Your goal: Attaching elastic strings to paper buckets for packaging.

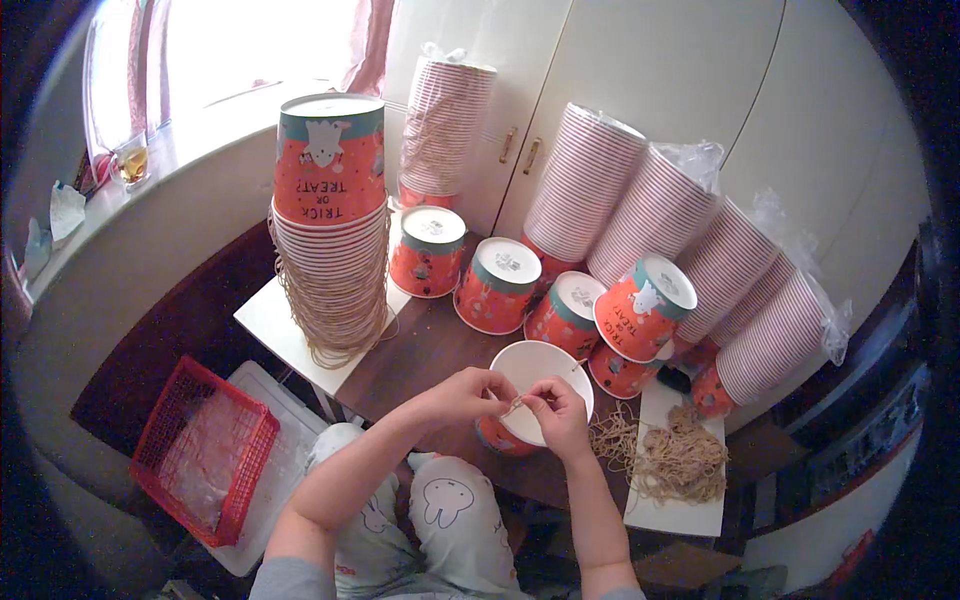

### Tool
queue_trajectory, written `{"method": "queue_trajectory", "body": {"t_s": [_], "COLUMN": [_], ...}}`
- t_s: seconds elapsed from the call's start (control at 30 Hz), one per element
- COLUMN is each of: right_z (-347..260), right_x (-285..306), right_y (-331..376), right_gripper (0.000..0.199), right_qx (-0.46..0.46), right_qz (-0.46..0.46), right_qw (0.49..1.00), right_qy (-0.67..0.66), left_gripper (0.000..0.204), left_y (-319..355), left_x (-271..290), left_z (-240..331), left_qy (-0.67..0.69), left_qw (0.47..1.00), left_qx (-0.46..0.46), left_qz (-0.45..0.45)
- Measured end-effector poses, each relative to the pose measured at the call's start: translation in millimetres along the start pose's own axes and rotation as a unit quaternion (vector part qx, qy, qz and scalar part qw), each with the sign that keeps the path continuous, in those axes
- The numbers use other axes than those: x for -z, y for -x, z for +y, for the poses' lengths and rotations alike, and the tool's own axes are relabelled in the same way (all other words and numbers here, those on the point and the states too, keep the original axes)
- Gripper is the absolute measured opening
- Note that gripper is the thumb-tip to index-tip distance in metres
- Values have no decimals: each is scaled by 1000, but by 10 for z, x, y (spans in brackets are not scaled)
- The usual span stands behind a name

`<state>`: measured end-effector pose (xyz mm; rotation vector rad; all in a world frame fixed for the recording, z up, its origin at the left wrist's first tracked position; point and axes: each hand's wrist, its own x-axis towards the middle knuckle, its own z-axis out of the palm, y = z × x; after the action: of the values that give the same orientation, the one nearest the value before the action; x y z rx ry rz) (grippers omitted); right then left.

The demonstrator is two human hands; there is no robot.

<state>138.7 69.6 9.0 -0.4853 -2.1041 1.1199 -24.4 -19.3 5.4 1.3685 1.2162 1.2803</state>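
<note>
An orange paper bucket [541, 362] stands upright before me, its white inside facing up. Over its near rim, my left hand [478, 394] and my right hand [557, 413] are close together, fingertips pinched. A short piece of beige cord [516, 404] shows between them; any knot in it is too small to make out. Right of the bucket lies a tangled pile of beige cords [685, 455]. On the left rises a tall nested stack of upside-down buckets [331, 165], with cord loops hanging down its sides.
Upside-down buckets [497, 285] line the back of the brown table [420, 345], one perched on another. Behind them, tall bagged bucket stacks [585, 185] lean by white cabinet doors [650, 60]. A red plastic basket [262, 450] sits low at the left, below the windowsill [190, 140].
</note>
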Motion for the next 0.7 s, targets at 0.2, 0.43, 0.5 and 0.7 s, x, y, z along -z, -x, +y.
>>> {"method": "queue_trajectory", "body": {"t_s": [0.2,0.43,0.5,0.7], "right_z": [6,27,25,19], "right_x": [-5,8,12,15], "right_y": [4,18,20,43], "right_gripper": [8,8,9,8], "right_qx": [-26,-38,-30,-36], "right_qz": [-3,-18,-22,-44], "right_qw": [999,999,999,998], "right_qy": [-32,-25,-18,-10], "left_gripper": [14,11,11,12], "left_y": [6,-27,-34,-42], "left_x": [-31,-46,-53,-82], "left_z": [56,-3,-18,-24], "left_qy": [6,106,91,53], "left_qw": [999,994,996,996], "left_qx": [25,22,23,-5], "left_qz": [-26,2,13,78]}}
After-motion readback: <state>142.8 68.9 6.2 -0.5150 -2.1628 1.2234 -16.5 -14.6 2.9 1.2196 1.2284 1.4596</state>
